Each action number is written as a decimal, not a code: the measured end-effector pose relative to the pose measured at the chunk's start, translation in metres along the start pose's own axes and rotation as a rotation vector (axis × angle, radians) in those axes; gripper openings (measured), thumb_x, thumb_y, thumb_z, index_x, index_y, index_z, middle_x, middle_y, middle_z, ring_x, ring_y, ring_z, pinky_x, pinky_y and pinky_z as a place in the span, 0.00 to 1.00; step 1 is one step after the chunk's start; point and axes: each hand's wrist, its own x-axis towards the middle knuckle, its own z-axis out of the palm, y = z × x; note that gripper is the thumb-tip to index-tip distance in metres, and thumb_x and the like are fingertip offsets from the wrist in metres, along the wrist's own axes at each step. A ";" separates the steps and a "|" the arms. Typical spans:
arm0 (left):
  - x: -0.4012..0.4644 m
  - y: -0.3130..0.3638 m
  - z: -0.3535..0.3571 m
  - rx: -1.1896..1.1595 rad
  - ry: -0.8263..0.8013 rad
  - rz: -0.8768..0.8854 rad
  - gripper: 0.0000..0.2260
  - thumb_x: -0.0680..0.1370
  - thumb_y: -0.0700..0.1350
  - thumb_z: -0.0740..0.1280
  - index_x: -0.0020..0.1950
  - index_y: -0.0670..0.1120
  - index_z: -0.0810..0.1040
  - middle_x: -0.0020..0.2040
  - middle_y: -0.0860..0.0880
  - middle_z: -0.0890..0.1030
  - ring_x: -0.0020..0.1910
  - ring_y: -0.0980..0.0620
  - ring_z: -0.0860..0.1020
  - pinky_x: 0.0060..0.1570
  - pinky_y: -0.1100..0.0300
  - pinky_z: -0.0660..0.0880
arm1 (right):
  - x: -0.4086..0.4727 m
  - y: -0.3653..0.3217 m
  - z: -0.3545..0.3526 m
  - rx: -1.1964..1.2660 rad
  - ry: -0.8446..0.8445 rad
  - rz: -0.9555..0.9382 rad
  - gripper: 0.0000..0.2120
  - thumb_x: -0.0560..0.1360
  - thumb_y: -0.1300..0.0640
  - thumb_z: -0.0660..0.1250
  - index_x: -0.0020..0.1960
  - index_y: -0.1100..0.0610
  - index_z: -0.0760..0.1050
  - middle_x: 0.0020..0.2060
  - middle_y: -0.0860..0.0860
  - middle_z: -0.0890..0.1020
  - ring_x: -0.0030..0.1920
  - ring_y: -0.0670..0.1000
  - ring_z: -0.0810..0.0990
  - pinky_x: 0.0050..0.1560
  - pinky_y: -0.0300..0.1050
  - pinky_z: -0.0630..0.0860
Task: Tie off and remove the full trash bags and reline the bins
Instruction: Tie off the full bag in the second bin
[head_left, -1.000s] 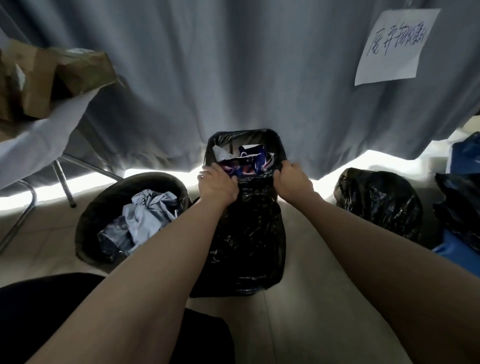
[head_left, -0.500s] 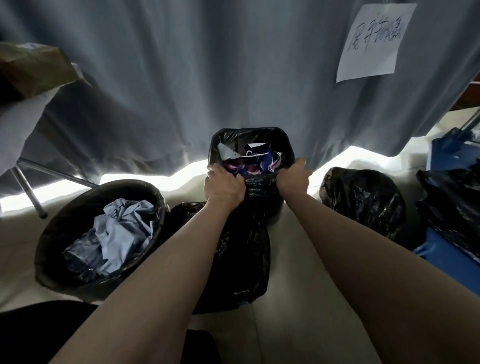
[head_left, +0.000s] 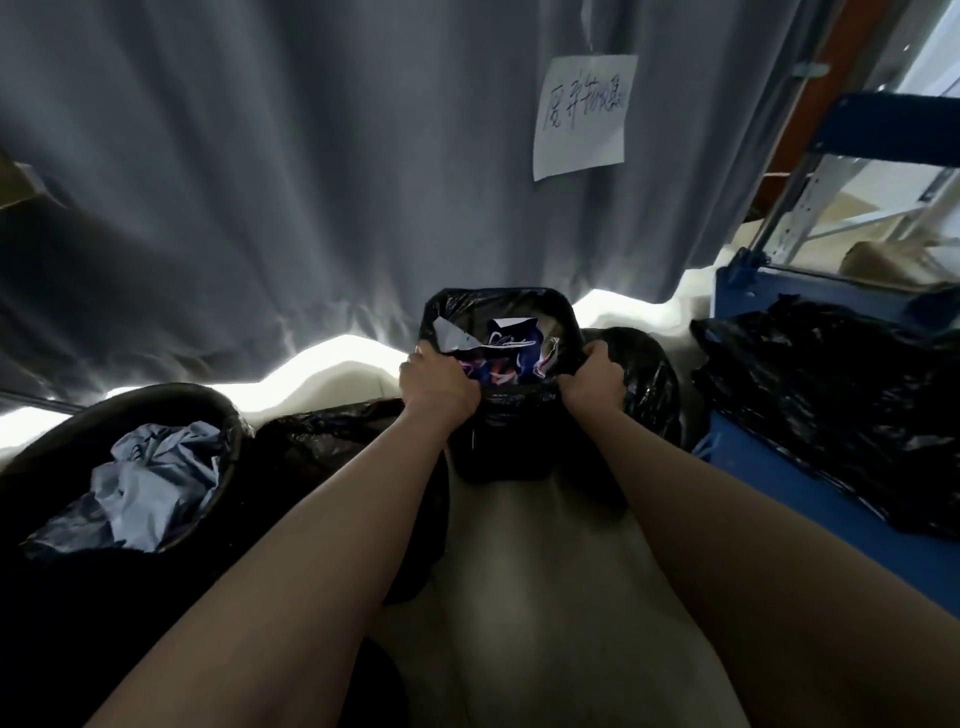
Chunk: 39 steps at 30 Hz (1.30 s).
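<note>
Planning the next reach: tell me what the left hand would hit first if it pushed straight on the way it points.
The left hand, gripping the black liner at the bin's near rim, points away from the person. It would probably meet the trash inside first, then the grey curtain; depth is unclear.

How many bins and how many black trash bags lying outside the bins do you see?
Bins: 2, the small square bin that both hands hold at the liner, and the round bin on the left.
Black bags outside bins: 3, one left of the square bin, one right of it, one on the blue cart.
Total: 5
</note>
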 end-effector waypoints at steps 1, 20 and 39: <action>-0.004 0.001 0.000 0.019 -0.006 0.006 0.27 0.79 0.56 0.59 0.69 0.38 0.70 0.67 0.40 0.68 0.64 0.42 0.71 0.62 0.52 0.69 | -0.004 0.005 -0.005 -0.007 -0.008 -0.006 0.21 0.74 0.58 0.69 0.65 0.57 0.67 0.60 0.61 0.75 0.60 0.62 0.75 0.56 0.51 0.72; -0.090 -0.004 0.013 0.076 -0.008 0.220 0.32 0.77 0.58 0.62 0.71 0.36 0.64 0.67 0.39 0.70 0.66 0.41 0.70 0.65 0.50 0.67 | -0.075 0.076 -0.066 -0.246 -0.272 -0.128 0.36 0.71 0.49 0.72 0.71 0.55 0.57 0.59 0.60 0.77 0.56 0.63 0.78 0.56 0.55 0.76; -0.127 0.023 0.022 0.062 0.057 0.463 0.30 0.77 0.57 0.61 0.70 0.35 0.66 0.64 0.38 0.71 0.62 0.40 0.71 0.63 0.51 0.68 | -0.106 0.127 -0.113 -0.381 -0.282 -0.091 0.36 0.72 0.47 0.70 0.71 0.56 0.54 0.56 0.60 0.77 0.52 0.60 0.78 0.55 0.58 0.77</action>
